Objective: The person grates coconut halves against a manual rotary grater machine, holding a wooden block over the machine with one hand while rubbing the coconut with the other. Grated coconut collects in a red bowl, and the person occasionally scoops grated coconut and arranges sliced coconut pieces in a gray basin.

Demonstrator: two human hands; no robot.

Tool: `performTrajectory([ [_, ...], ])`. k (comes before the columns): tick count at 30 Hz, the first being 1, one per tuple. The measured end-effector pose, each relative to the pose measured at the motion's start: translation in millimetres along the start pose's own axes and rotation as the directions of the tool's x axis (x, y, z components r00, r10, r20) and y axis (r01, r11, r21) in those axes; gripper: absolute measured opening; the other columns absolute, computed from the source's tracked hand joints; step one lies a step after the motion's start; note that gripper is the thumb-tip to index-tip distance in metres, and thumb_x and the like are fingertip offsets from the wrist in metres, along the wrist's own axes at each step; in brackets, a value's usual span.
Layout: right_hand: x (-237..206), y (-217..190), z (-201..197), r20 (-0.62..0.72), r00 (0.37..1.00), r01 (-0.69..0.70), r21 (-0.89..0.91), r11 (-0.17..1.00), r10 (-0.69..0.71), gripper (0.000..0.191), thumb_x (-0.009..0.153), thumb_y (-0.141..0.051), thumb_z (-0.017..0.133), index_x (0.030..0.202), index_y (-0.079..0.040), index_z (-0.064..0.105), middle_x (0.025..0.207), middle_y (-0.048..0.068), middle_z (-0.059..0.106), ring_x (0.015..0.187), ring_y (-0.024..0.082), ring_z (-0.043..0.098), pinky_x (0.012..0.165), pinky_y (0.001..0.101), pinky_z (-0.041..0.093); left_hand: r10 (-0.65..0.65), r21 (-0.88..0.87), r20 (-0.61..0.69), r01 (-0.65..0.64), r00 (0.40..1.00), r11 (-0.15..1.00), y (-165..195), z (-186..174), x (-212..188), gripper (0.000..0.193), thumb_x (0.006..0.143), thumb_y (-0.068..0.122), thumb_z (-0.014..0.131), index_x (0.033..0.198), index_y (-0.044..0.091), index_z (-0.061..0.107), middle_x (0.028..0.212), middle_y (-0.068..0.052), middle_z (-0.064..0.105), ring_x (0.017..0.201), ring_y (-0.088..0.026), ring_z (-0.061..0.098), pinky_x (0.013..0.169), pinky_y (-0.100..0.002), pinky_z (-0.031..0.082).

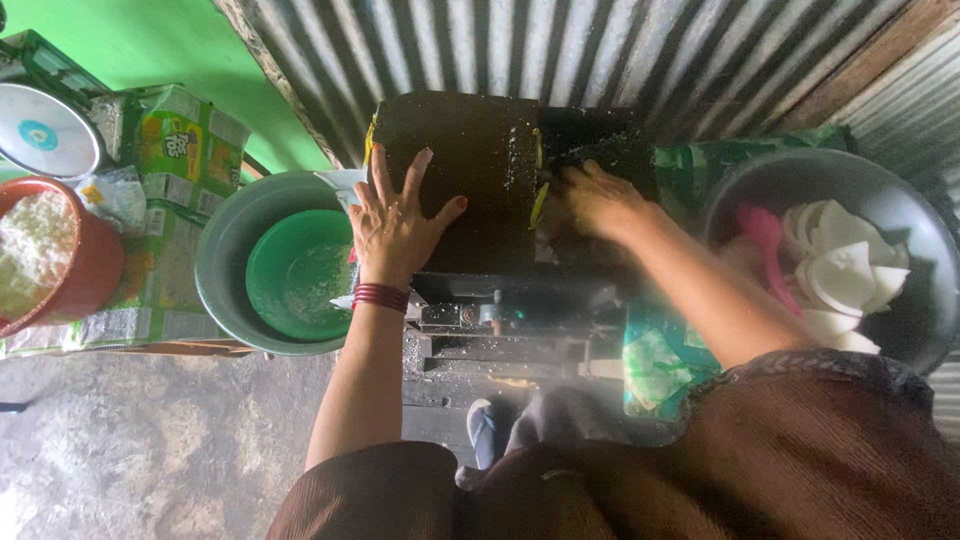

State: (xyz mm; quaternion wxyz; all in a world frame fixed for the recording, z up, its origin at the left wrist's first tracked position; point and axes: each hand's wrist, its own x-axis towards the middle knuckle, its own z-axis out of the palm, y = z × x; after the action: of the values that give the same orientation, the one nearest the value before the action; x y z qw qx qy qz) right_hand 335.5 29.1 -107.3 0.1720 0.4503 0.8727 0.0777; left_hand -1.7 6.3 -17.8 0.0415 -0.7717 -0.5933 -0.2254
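1. Grating machine [470,180], dark and boxy, sits at centre frame against a corrugated metal wall [600,50]; its lid and front are flecked with white shreds.
2. Left hand [393,222]: flat, fingers spread wide, palm pressed on the machine's dark top toward its 9 o'clock edge. It grips nothing. Red bangles [381,296] ring the wrist.
3. Right hand [590,200]: reaches into the machine's opening at about 3 o'clock of the lid. Fingers are curled downward, pressing on something inside; what it has hold of cannot be made out, as the fingertips sink into shadow.
4. At 9 o'clock of the machine: a grey basin [225,260] with a green bowl [300,275] nested inside, lightly dusted with white.
5. Farther toward 9 o'clock: an orange tub [90,265] of white shredded material, cut off by the frame edge, beside green cartons [180,140].
6. At 3 o'clock: a dark bowl [900,220] holding white coconut pieces [840,265] and a pink item [765,235], kind unclear.
7. Hidden or unclear: the machine's lower frame at 6 o'clock is dim; brown clothing [800,450] covers the lower right.
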Motion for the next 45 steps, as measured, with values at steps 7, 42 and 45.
performTrajectory([
  [7,2.2,-5.0,-6.5,0.088,0.995,-0.050,0.075,0.996,0.043,0.033,0.087,-0.021,0.064,0.112,-0.001,0.073,0.143,0.021,0.056,0.139,0.037,0.043,0.121,0.0468,0.034,0.002,0.016,0.010,-0.002,1.000,1.000,1.2,-0.7,0.2,0.082,0.085,0.076,0.066,0.151,0.032,0.051,0.157,-0.025,0.035,0.107,-0.042,0.055,0.084,-0.053,0.049],
  [42,-9.2,-19.4,-3.6,0.177,0.968,-0.241,0.440,0.865,0.180,0.025,0.096,-0.012,0.057,0.115,0.001,0.068,0.141,0.022,0.048,0.125,0.041,0.050,0.104,0.0473,0.047,-0.012,0.011,0.002,0.012,1.000,1.000,3.6,0.6,-0.8,0.082,0.085,0.077,0.065,0.152,0.033,0.049,0.159,-0.025,0.035,0.108,-0.039,0.055,0.084,-0.051,0.048],
  [45,-8.2,-20.5,-5.8,0.177,0.969,-0.236,0.447,0.863,0.173,0.024,0.098,-0.014,0.056,0.113,0.001,0.068,0.136,0.022,0.050,0.121,0.039,0.051,0.101,0.0470,0.048,-0.019,0.028,0.002,0.019,1.000,0.999,4.3,-0.2,-0.7,0.081,0.084,0.077,0.065,0.151,0.035,0.050,0.158,-0.024,0.037,0.108,-0.040,0.055,0.082,-0.050,0.048],
])
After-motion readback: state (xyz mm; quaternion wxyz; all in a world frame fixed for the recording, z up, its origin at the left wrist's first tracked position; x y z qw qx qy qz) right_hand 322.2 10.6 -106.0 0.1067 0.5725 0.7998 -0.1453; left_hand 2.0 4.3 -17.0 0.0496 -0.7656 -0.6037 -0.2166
